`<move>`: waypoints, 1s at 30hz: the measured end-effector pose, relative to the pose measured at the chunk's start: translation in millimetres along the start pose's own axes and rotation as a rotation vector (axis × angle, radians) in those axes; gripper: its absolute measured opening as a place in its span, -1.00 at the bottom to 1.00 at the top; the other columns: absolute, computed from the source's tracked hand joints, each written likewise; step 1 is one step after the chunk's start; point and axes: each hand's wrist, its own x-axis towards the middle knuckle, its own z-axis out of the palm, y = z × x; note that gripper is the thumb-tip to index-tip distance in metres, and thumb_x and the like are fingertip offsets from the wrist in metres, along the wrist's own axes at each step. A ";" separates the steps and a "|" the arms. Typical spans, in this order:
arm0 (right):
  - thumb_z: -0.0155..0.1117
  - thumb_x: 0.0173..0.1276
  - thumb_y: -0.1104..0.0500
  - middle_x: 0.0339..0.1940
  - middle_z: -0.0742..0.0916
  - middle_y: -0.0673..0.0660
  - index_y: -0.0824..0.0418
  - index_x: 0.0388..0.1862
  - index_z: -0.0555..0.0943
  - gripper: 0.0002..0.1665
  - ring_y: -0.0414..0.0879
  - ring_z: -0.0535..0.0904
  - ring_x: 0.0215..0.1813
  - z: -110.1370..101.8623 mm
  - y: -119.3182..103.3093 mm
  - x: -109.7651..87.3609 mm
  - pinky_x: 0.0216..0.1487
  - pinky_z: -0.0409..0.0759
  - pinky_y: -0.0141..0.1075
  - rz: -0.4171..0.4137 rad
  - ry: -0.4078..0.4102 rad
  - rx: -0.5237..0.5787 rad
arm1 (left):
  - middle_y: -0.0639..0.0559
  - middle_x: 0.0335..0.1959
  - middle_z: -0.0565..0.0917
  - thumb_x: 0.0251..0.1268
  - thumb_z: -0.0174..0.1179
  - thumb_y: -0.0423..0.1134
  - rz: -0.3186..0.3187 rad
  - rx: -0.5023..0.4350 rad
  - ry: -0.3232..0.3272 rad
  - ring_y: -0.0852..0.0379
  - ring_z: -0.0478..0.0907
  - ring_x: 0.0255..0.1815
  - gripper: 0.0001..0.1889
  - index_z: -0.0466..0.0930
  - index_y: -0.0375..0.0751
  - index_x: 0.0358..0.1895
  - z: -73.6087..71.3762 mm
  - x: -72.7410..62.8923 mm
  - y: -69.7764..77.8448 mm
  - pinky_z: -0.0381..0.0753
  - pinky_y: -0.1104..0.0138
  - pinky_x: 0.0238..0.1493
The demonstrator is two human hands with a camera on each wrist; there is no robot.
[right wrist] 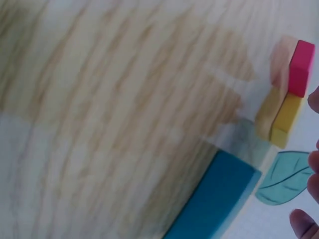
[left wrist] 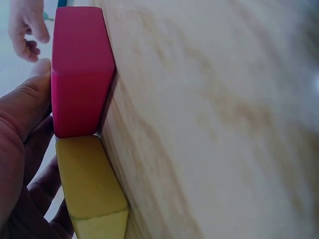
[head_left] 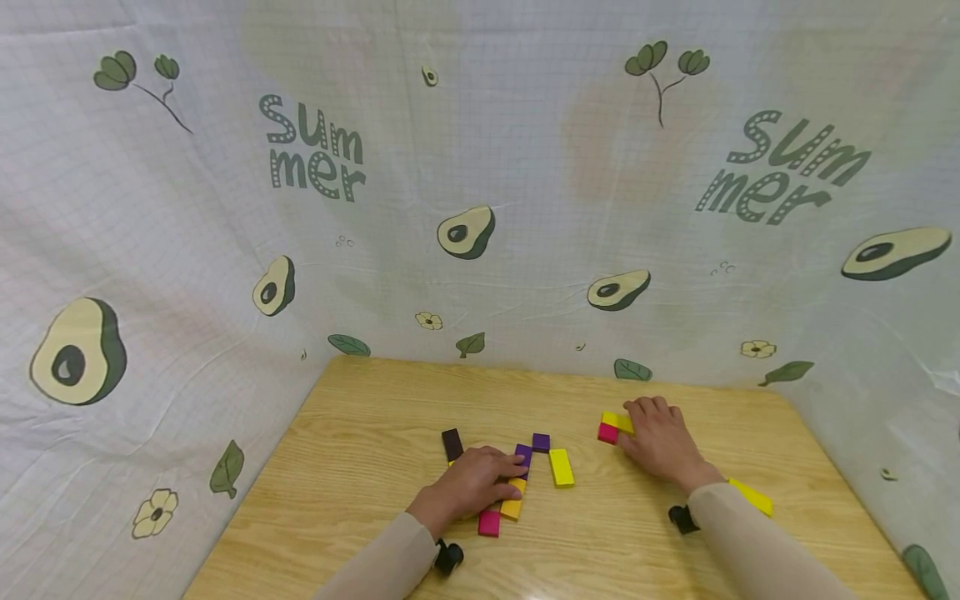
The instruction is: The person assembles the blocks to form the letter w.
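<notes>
In the head view my left hand (head_left: 472, 482) lies over a row of blocks, its fingertips touching a purple block (head_left: 523, 452) and the thumb an orange block (head_left: 511, 509). A pink block (head_left: 489, 524) sits at the near end. The left wrist view shows the thumb beside a pink block (left wrist: 82, 69), with a yellow block (left wrist: 94, 174) below it. Farther right, my right hand (head_left: 660, 437) pinches a yellow block (head_left: 626, 425) between thumb and fingers, adjoining another yellow block (head_left: 611, 417) and a pink block (head_left: 607, 433). In the right wrist view only fingertips show.
Between the hands lie a small purple block (head_left: 541, 442) and a yellow block (head_left: 562, 468). A dark block (head_left: 452, 445) is beyond the left hand. Another yellow block (head_left: 752, 498) lies by the right forearm. A teal block (right wrist: 217, 194) shows in the right wrist view. Printed cloth surrounds the wooden table (head_left: 390, 400).
</notes>
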 end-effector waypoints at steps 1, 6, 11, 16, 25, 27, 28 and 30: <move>0.41 0.37 0.07 0.15 0.67 0.37 0.42 0.27 0.56 -0.39 0.34 0.48 0.22 0.4 1.1 -0.5 0.17 0.44 0.29 -0.005 0.003 -0.004 | 0.36 0.50 0.49 0.56 0.20 0.11 0.000 -0.004 0.002 0.17 0.46 0.50 -0.51 0.58 0.19 0.46 0.2 0.1 -0.1 0.39 0.13 0.53; 0.44 0.39 0.05 0.10 0.68 0.36 0.42 0.24 0.58 -0.40 0.34 0.50 0.16 4.0 3.5 -3.0 0.06 0.46 0.24 -0.008 0.004 -0.022 | 0.36 0.50 0.49 0.56 0.19 0.12 0.007 -0.001 0.000 0.17 0.47 0.49 -0.51 0.58 0.20 0.46 0.7 0.5 -0.4 0.41 0.14 0.52; 0.42 0.42 0.06 0.05 0.69 0.35 0.41 0.19 0.60 -0.46 0.33 0.51 0.11 9.5 4.8 -5.4 0.00 0.47 0.21 0.002 -0.012 -0.047 | 0.38 0.51 0.48 0.56 0.18 0.13 0.005 -0.005 -0.007 0.18 0.45 0.49 -0.51 0.57 0.22 0.46 0.7 0.6 0.7 0.39 0.13 0.53; 0.39 0.42 0.14 0.01 0.69 0.34 0.40 0.12 0.62 -0.57 0.32 0.51 0.08 13.0 5.9 -5.7 0.00 0.47 0.22 0.021 -0.028 -0.063 | 0.38 0.51 0.48 0.55 0.19 0.14 -0.001 -0.004 -0.009 0.17 0.45 0.50 -0.51 0.57 0.22 0.47 -0.1 0.5 2.4 0.39 0.12 0.53; 0.40 0.42 0.15 0.01 0.69 0.35 0.42 0.11 0.63 -0.58 0.32 0.49 0.07 16.8 7.7 -5.3 0.01 0.46 0.22 0.035 -0.041 -0.072 | 0.41 0.52 0.46 0.56 0.15 0.19 -0.010 0.016 -0.014 0.09 0.38 0.57 -0.50 0.54 0.28 0.48 0.9 0.2 -1.1 0.36 0.00 0.56; 0.40 0.42 0.15 -0.01 0.69 0.35 0.42 0.09 0.63 -0.59 0.31 0.50 0.05 17.3 7.4 -4.9 0.00 0.46 0.21 0.033 -0.037 -0.077 | 0.42 0.52 0.45 0.56 0.15 0.19 -0.015 0.015 -0.019 0.08 0.37 0.58 -0.50 0.54 0.29 0.48 0.9 0.2 -1.8 0.34 -0.02 0.57; 0.40 0.42 0.14 -0.02 0.69 0.35 0.42 0.09 0.63 -0.59 0.31 0.50 0.05 17.4 7.2 -4.8 -0.01 0.47 0.21 0.034 -0.036 -0.080 | 0.42 0.52 0.45 0.56 0.15 0.19 -0.015 0.015 -0.020 0.08 0.37 0.58 -0.50 0.54 0.29 0.48 0.7 0.2 -2.0 0.33 -0.02 0.57; 0.40 0.44 0.13 -0.03 0.69 0.34 0.42 0.08 0.63 -0.59 0.30 0.50 0.04 17.6 7.1 -4.5 -0.01 0.47 0.21 0.042 -0.039 -0.085 | 0.41 0.52 0.46 0.56 0.15 0.19 -0.012 0.018 -0.021 0.08 0.39 0.57 -0.50 0.54 0.28 0.48 -0.3 0.0 -2.1 0.34 -0.01 0.57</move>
